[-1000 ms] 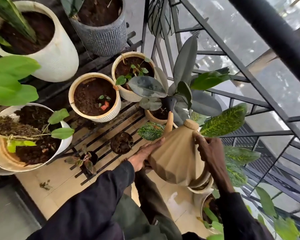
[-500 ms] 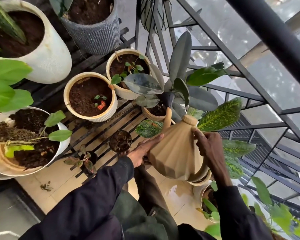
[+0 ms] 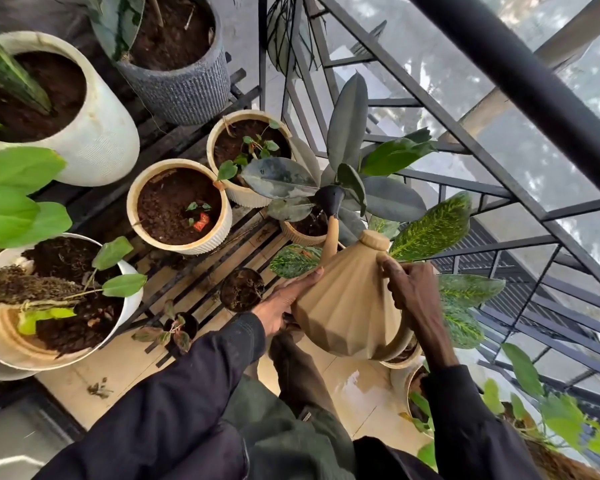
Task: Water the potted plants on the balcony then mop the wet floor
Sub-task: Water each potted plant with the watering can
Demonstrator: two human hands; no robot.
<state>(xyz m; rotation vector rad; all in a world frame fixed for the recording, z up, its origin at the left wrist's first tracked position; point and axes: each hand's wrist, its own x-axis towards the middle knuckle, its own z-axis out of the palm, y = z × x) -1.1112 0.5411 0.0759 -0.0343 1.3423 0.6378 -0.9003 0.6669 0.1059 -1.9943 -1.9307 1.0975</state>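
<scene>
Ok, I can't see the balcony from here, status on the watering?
Both hands on tan watering can: left hand under its side, right hand on top. Black rose tipped over rubber plant's pot. Big leaves crowd spout. Floor tile wet.

Watering can: tan faceted plastic watering can (image 3: 343,306), tipped forward, black rose spout over a pot.
Watered plant: dark-leaved rubber plant in a small ribbed cream pot (image 3: 300,233), at the slatted rack's railing edge.
Floor: wet beige tiles (image 3: 357,389) below the can.

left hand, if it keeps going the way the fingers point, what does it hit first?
The left hand lies along the side of the tan watering can, fingers pointing up-right. Straight on, probably the speckled leaf just past the fingertips; depth is unclear.
</scene>
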